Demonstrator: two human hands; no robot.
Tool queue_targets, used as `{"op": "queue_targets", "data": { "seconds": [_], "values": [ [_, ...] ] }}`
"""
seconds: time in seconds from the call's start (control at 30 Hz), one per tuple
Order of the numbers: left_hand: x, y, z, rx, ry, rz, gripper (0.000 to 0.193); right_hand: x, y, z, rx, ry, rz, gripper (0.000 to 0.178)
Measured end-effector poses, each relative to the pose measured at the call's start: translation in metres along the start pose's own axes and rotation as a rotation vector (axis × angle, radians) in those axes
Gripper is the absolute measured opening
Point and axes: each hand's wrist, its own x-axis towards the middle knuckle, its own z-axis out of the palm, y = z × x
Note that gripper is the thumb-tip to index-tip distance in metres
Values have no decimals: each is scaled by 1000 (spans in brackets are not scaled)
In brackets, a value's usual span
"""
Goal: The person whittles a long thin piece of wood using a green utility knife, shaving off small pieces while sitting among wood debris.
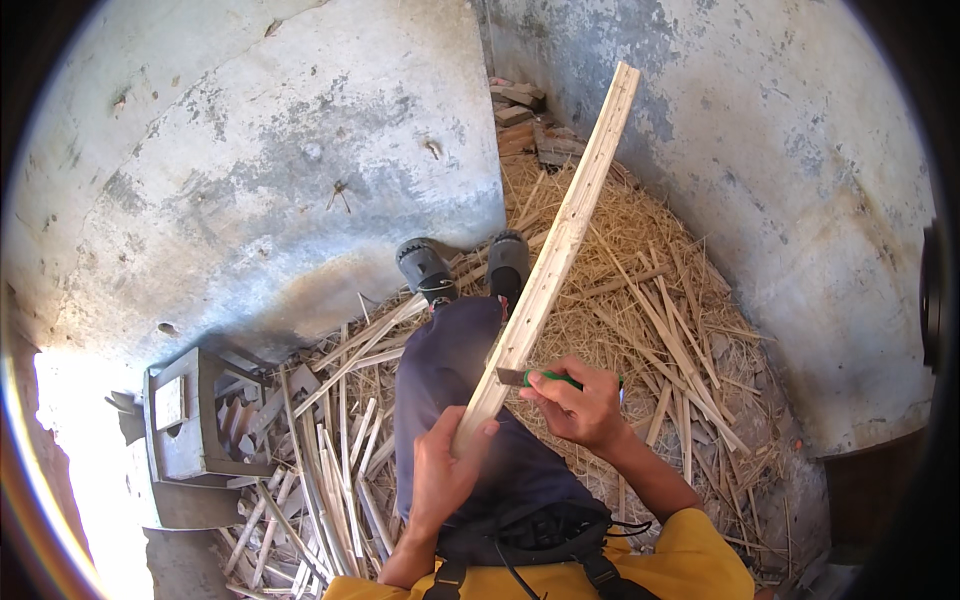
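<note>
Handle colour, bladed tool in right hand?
The handle is green, partly covered by the right hand; best in the head view.

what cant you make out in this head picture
In the head view:
Knife: the right hand covers most of its handle.
Wooden strip: the left hand covers part of its near end; its underside faces away.
Black object at right: cut off by the picture's rim.
Bright patch at left: glare hides detail.

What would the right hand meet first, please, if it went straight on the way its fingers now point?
Most likely the wooden strip, since the green-handled blade in the right hand overlaps it in the picture; depth leaves it unclear whether they touch.
</note>
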Motion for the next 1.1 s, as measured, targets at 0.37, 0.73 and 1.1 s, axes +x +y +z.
{"op": "queue_targets", "data": {
  "seconds": [0.37, 0.73, 1.1],
  "values": [
    [0, 0, -3, -64, -56, -69, 23, -5, 13, 1, 624, 2, 387, 18],
    [-1, -1, -7, -84, -61, -79, 24, 9, 15, -16, 227, 22, 131, 19],
    [-9, -4, -7, 67, 19, 96, 24, 14, 3, -20, -81, 23, -6, 20]
  ]
}}
